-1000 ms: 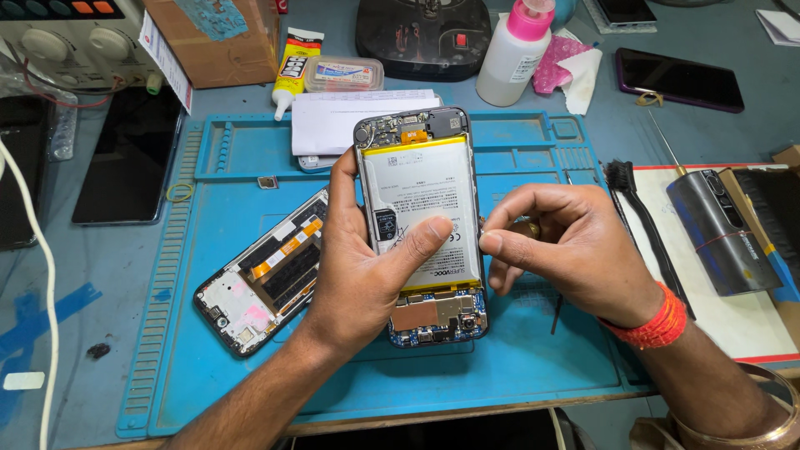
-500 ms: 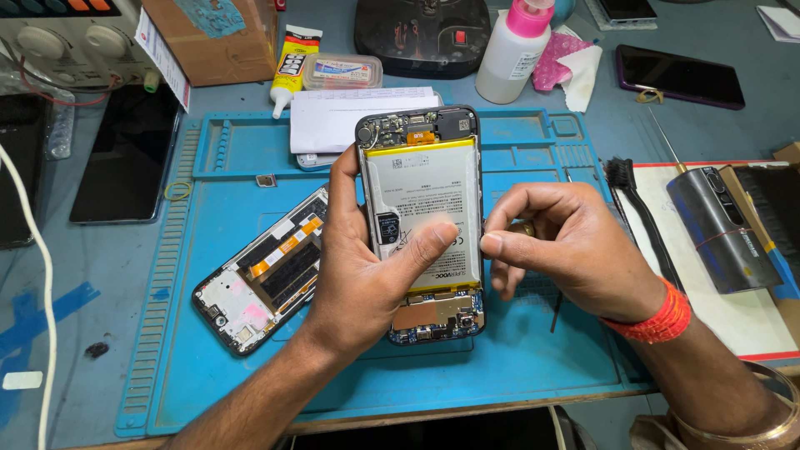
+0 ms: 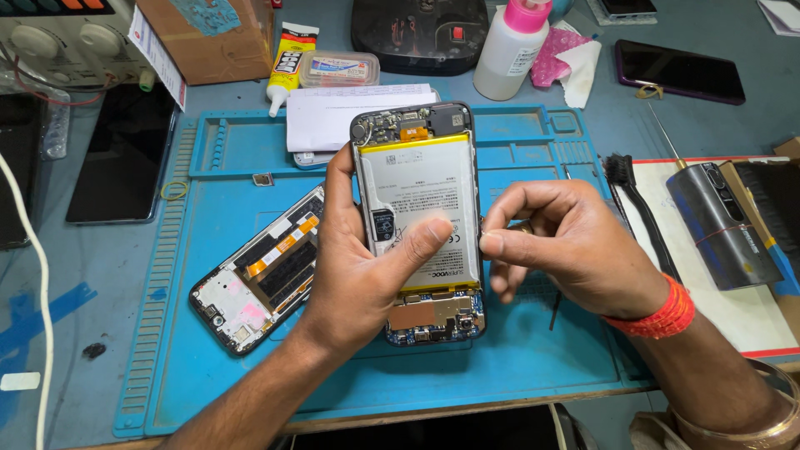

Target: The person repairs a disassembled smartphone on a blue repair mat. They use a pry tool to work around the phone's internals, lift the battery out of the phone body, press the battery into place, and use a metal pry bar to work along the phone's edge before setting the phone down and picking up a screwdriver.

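Observation:
My left hand (image 3: pixel 358 267) holds an opened phone (image 3: pixel 417 167) upright over the blue work mat (image 3: pixel 517 367), back cover off, with the white battery and circuit boards exposed. Its thumb lies across the battery's lower half. My right hand (image 3: pixel 567 246) is at the phone's right edge, thumb and fingers pinched together against the frame; what it pinches is too small to make out. An orange band circles the right wrist.
A second opened phone frame (image 3: pixel 258 271) lies on the mat to the left. Behind are a glue tube (image 3: pixel 287 62), a white bottle with a pink cap (image 3: pixel 512 46), folded paper (image 3: pixel 333 117), a cardboard box (image 3: pixel 208 37). A black brush (image 3: pixel 637 208) and dark phones (image 3: pixel 679 71) lie to the right.
The phone has shifted slightly up and away in my left hand. My right hand stays pinched at its right edge.

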`<action>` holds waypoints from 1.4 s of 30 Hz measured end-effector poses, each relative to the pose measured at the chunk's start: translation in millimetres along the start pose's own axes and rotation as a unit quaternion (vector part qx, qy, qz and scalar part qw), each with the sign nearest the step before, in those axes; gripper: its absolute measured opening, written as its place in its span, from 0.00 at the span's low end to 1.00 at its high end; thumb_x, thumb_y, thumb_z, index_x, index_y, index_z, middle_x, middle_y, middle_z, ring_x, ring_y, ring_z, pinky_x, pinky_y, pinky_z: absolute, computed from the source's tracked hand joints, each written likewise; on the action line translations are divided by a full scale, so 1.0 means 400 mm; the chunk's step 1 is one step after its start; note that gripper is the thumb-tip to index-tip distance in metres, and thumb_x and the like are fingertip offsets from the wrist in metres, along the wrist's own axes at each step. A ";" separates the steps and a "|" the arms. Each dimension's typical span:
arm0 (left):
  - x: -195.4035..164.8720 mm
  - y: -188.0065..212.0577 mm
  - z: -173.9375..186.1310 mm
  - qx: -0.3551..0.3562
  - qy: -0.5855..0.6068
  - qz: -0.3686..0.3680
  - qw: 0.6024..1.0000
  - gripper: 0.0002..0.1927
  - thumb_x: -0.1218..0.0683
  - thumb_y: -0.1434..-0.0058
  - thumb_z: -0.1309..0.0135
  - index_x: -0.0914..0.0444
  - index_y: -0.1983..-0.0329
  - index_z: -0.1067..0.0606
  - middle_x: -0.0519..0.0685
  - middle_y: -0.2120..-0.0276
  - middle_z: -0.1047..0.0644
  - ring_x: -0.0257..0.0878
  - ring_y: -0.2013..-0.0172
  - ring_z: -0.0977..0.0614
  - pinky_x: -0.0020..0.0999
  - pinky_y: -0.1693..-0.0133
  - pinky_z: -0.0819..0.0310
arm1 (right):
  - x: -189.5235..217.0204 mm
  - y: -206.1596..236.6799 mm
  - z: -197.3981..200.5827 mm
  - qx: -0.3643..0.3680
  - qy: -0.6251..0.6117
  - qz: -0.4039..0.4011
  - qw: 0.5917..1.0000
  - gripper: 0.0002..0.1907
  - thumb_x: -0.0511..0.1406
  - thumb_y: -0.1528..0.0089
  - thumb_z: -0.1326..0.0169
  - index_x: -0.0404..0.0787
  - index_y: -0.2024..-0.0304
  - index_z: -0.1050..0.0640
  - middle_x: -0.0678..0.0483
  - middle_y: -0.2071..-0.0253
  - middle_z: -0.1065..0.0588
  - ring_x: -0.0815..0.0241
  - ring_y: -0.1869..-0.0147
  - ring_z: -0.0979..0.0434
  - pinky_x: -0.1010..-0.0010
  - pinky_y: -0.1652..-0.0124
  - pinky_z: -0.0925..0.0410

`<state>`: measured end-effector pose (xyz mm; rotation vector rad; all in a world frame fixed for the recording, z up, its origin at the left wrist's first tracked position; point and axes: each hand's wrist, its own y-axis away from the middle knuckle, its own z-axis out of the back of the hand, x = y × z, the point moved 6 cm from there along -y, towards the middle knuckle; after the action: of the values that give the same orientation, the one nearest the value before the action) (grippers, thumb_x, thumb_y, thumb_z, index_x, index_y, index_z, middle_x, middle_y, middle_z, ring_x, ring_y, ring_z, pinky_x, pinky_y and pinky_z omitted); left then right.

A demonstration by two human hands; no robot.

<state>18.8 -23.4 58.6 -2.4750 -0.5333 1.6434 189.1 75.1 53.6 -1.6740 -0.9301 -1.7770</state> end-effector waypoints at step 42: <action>-0.002 0.000 -0.003 0.024 0.019 0.017 0.999 0.38 0.59 0.34 0.41 0.64 0.28 0.49 0.54 0.47 0.23 0.39 0.47 0.18 0.38 0.45 0.18 | -0.015 0.004 -0.007 0.047 -0.108 -0.014 0.993 0.10 0.30 0.37 0.41 0.27 0.57 0.22 0.45 0.63 0.20 0.59 0.69 0.17 0.69 0.72 0.22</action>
<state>19.3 -23.6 59.9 -2.4881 -0.4444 1.5993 189.2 71.5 48.1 -1.8258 -1.1174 -1.5652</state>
